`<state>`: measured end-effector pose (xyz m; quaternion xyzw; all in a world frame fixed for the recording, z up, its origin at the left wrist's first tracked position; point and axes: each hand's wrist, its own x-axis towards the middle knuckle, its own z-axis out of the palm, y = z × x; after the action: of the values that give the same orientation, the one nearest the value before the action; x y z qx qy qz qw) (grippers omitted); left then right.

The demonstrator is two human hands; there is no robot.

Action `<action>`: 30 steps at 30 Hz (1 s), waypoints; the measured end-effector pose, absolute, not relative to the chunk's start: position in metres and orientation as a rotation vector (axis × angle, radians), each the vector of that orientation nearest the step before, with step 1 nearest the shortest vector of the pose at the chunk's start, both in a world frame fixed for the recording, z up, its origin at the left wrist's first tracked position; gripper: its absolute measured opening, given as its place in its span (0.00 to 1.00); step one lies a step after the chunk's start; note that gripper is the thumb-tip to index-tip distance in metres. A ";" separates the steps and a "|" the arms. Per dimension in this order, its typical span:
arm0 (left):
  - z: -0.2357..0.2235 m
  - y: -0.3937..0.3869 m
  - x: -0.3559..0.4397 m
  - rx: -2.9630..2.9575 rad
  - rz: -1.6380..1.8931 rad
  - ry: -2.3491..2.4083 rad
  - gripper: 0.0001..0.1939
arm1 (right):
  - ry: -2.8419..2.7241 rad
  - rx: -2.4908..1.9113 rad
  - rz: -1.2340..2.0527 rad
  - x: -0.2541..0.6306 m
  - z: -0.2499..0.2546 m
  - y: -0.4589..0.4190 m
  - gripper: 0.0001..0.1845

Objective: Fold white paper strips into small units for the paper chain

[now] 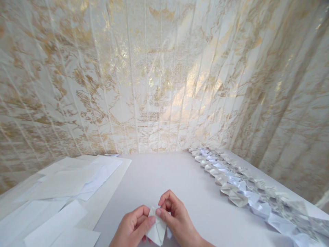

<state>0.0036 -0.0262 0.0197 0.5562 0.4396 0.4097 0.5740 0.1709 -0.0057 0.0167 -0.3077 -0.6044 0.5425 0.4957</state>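
One folded paper (whitish, pointed) between left fingers and right fingers, both pinching it.

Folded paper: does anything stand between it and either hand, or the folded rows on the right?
Nothing visible separates the folded paper from the left hand or right hand; both appear to touch it. Toward the folded-paper rows, the right hand itself intervenes, then white tabletop.
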 end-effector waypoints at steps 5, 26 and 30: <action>0.024 -0.027 0.003 1.257 0.969 0.993 0.27 | -1.693 -0.656 1.318 0.175 0.024 -0.009 0.23; 0.020 -0.027 0.005 1.247 0.989 0.942 0.24 | -1.405 -0.761 1.508 0.167 0.017 -0.012 0.26; 0.023 -0.028 0.008 1.203 0.977 0.996 0.25 | -1.411 -0.770 1.508 0.165 0.018 -0.015 0.27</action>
<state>0.0084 -0.0276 0.0234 0.5201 0.4306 0.4224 0.6047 0.1652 -0.0150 0.0182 -0.3117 -0.5710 0.6104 0.4520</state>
